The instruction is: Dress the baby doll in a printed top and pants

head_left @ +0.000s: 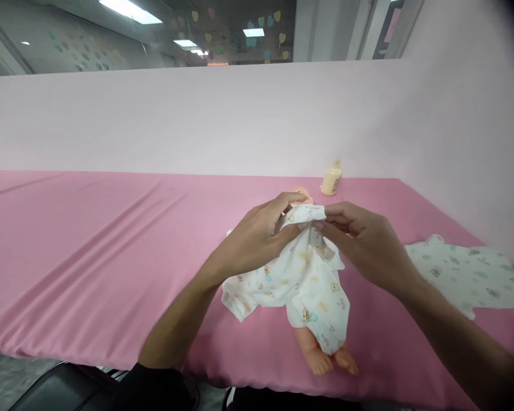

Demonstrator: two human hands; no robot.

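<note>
A baby doll [316, 355] lies on the pink sheet with its feet toward me. White baby clothes [278, 282] with a small coloured print cover its body, and one sleeve spreads out to the left. Only part of its head shows behind my hands. My left hand [268, 231] pinches the garment's upper edge between thumb and fingers. Across from it, my right hand [355, 231] grips the same edge at its right end, thumb underneath. The cloth is lifted and bunched between the two hands, hiding the doll's chest and arms.
A pale yellow pump bottle [332, 178] stands behind the doll near the wall. Another white printed baby garment [466, 277] lies flat at the right. The pink sheet [89, 257] has folds on the left. A black chair [64, 388] is below the front edge.
</note>
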